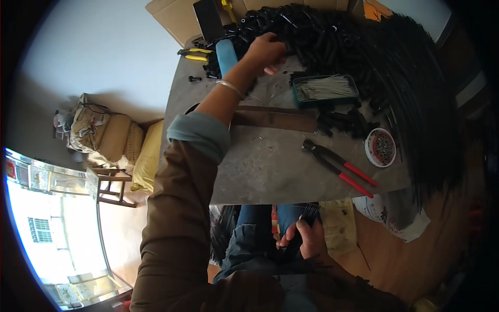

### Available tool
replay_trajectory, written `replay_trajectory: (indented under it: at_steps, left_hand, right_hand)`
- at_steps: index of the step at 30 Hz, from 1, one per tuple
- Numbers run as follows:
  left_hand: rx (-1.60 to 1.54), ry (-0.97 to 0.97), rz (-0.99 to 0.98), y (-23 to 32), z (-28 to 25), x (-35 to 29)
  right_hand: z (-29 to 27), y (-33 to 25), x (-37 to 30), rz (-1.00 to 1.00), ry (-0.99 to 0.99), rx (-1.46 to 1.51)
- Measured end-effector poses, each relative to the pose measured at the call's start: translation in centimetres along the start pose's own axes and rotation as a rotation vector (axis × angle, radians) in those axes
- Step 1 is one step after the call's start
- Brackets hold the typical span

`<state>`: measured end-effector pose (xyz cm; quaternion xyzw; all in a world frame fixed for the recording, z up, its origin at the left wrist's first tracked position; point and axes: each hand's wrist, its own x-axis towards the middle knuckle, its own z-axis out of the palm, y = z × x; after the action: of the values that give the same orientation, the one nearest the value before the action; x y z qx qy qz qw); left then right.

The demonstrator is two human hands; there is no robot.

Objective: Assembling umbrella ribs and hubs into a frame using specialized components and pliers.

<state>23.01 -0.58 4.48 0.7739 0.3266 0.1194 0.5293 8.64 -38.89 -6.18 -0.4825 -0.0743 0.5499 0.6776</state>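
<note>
My left arm stretches over the grey table to the far side. There my left hand (266, 53) is at the near edge of a heap of black tube-like pieces (322, 47), fingers curled down; what they grip, if anything, is hidden. Low over my lap, my right hand (307, 238) is closed around a bunch of thin black rods (310, 212), their tips sticking up past the thumb. A light-blue rounded object (226, 58) lies beside my left forearm. To the right of my left hand stands a green tray (327, 89) of thin pale sticks.
Red-handled pincers (343, 169) and a white bowl of small metal parts (380, 147) lie at the table's right. Long black rods (416, 104) hang over the right edge. Yellow-handled pliers (196, 54) lie far left; a brown flat bar (278, 119) crosses the middle.
</note>
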Motion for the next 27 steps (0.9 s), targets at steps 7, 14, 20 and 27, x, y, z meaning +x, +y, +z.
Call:
replay_trajectory:
  at_steps: [7, 14, 20, 27]
  left_hand:
    - [-1.077, -0.366, -0.029, -4.0, -5.2, -1.7]
    - [-0.162, -0.101, 0.170, -3.7, -5.8, -2.8]
    - [1.071, 0.152, 0.347, -1.7, -4.2, -5.3]
    - [1.346, -0.017, 0.495, -5.2, -4.3, -4.2]
  right_hand:
    - [-0.9, -0.1, -0.4, 0.052, -0.060, 0.241]
    - [-1.0, 0.1, -0.1, 0.073, -0.123, 0.161]
    - [-1.5, 0.1, 0.1, 0.056, -0.095, 0.199]
    - [-1.4, -0.2, 0.2, 0.040, -0.103, 0.197]
